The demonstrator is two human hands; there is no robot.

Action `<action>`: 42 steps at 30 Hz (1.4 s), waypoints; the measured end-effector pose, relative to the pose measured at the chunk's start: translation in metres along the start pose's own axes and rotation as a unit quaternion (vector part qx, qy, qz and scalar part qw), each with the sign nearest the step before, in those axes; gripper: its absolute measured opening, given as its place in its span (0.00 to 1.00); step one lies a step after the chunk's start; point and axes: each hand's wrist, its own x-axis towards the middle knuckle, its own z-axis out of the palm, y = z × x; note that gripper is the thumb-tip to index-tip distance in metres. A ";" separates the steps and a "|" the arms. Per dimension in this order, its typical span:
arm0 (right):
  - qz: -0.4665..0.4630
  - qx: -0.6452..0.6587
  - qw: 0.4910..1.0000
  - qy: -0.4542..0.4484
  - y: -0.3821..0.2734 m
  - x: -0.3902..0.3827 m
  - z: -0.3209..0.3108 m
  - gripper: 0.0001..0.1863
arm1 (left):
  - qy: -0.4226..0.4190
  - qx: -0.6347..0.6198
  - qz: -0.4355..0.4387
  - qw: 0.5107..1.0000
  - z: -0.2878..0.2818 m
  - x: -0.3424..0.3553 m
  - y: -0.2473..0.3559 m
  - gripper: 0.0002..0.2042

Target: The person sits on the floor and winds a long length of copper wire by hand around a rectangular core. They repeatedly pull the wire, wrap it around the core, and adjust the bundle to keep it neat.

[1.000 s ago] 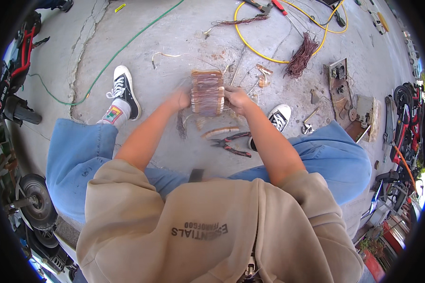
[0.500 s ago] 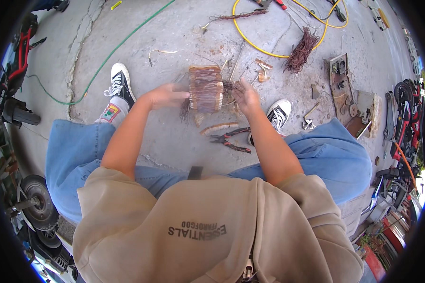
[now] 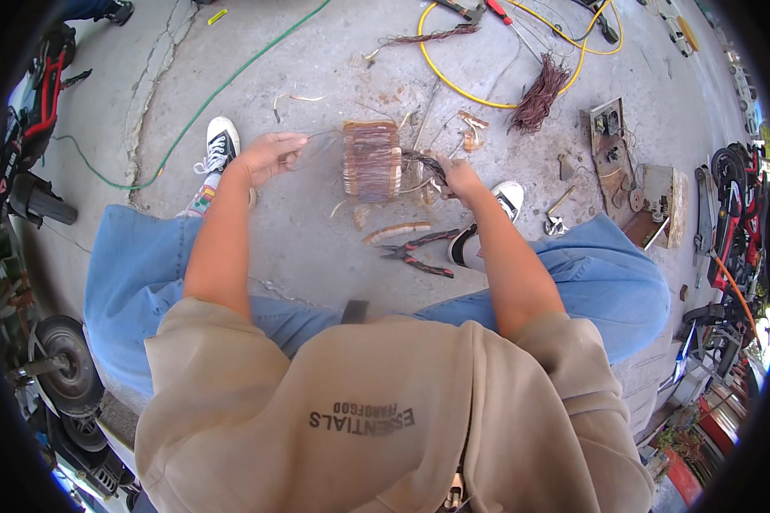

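A block of wound copper wire (image 3: 372,160) stands on the concrete floor between my feet. My left hand (image 3: 269,155) is to its left, fingers pinched on a thin wire strand that runs from the block. My right hand (image 3: 458,177) is on its right side, closed around a bundle of dark wires coming out of the block. Red-handled pliers (image 3: 419,254) lie on the floor just below the block, beside a pale strip.
A bunch of loose copper wire (image 3: 540,91) and a yellow cable loop (image 3: 453,73) lie beyond. Metal parts and a small wrench (image 3: 559,214) sit at right. A green hose (image 3: 188,120) runs at left. Motorbike parts and wheels (image 3: 64,363) crowd both edges.
Both hands have come off the sides of the block. The left hand moved out to the left, drawing a strand; the right shifted to the wire bundle on the right.
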 end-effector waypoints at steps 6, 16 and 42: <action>-0.018 -0.342 0.939 0.043 -0.089 -0.051 -0.080 0.33 | 0.078 0.143 0.020 0.986 0.009 -0.008 0.007 0.19; -0.257 0.014 0.919 0.297 -0.280 -0.228 -0.293 0.12 | 0.080 0.363 0.371 0.851 0.146 0.004 0.109 0.37; -0.362 0.342 0.861 0.103 -0.246 -0.194 -0.216 0.18 | -0.169 -0.305 0.572 0.742 0.227 -0.191 0.330 0.14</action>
